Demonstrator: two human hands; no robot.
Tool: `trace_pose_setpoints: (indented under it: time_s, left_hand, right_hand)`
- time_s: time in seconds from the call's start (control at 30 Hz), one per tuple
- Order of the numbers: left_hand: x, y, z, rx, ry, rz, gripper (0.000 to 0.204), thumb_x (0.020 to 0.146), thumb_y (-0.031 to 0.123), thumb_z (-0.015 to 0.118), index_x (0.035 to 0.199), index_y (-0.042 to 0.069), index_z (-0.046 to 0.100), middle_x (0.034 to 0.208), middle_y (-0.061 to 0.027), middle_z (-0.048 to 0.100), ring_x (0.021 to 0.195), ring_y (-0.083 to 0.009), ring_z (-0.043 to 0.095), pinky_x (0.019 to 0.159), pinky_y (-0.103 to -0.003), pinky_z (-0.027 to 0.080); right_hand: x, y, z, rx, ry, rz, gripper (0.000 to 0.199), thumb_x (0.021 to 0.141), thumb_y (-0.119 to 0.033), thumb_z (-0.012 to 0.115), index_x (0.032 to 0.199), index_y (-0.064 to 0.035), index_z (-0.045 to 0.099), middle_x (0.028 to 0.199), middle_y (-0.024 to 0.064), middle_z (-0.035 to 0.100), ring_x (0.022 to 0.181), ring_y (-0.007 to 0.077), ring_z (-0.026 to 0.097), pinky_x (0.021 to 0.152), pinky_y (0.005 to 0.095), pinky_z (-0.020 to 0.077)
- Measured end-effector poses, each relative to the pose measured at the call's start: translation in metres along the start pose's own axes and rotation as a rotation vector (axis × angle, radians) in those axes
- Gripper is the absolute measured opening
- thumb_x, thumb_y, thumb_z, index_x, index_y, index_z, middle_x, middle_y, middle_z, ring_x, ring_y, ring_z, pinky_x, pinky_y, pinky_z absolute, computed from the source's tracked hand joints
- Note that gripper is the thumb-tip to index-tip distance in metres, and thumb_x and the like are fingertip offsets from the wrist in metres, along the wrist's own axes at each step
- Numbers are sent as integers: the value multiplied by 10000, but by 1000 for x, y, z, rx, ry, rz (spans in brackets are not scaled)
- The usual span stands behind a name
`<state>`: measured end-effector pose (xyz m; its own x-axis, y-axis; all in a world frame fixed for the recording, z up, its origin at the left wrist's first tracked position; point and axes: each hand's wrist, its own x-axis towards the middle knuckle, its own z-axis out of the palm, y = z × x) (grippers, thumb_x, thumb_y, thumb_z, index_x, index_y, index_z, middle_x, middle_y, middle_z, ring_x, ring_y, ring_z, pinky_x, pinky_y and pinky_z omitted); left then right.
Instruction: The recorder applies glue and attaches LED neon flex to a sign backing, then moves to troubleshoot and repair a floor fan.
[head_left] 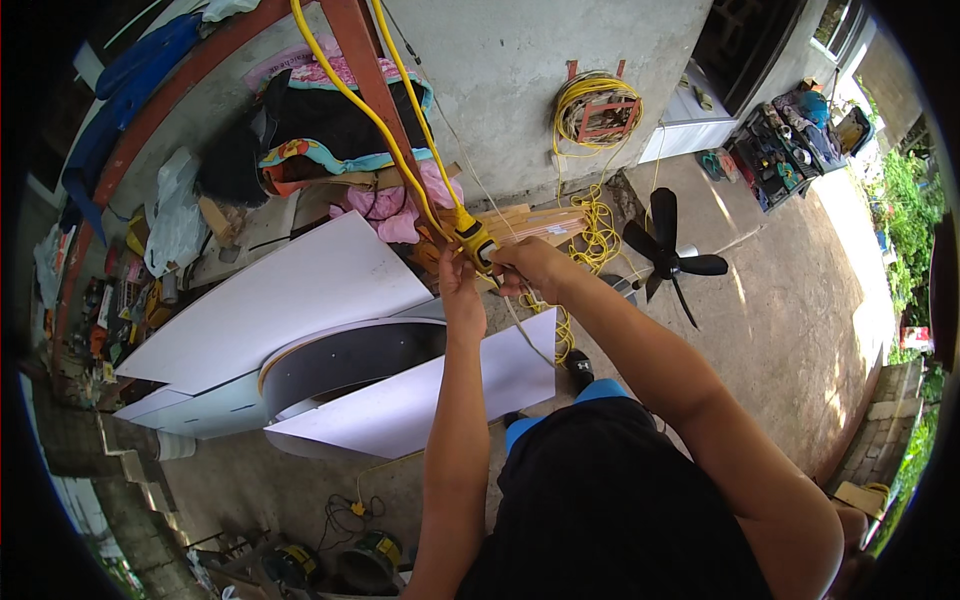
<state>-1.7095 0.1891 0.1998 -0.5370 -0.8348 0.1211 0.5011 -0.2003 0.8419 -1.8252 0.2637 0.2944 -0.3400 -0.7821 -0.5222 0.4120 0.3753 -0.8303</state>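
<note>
A yellow extension-cord socket block (pixel 474 240) with a dark face hangs by a yellow cord (pixel 425 145) beside a red-brown metal post. My left hand (pixel 462 285) is closed around its lower left side. My right hand (pixel 530 268) presses against its right side with fingers pinched. Whatever those fingers grip is hidden behind them. A thin pale cord (pixel 522 330) runs down below my hands toward the white panels.
White boards (pixel 290 290) and a curved dark-lined panel (pixel 345 365) lie below left. A black-bladed fan (pixel 670 262) stands to the right. Yellow cord (pixel 597 235) tangles near planks on the floor. Tools and bags crowd the left; a tool-filled case (pixel 785 150) sits far right.
</note>
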Motion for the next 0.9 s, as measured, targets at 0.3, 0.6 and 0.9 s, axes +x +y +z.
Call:
trace_pose_setpoints:
  time_s: [0.3,0.6,0.9]
  left_hand:
    - [3,3,-2,-35,-40,-9,299,1010,70,462,1308,79,449,1178,-49,566,1071,-134,523,977,-295,380]
    - [-2,1,8,53,57,21,310,1035,141,449,1337,73,447,1233,-60,542,1095,-131,514,990,-294,378]
    - [-2,2,1,11,4,20,332,1034,139,451,1356,57,437,1221,-63,579,1127,-140,531,1000,-302,386]
  right_hand:
    - [-2,2,-9,-70,-49,47,265,899,-224,619,763,2,598,565,45,496,494,167,533,467,291,455]
    - [3,-3,-2,-21,-51,33,258,904,-232,620,757,-21,595,566,39,499,504,183,562,455,288,431]
    - [-2,1,3,-50,-3,74,238,907,-258,627,798,-48,603,606,8,518,567,161,582,525,281,462]
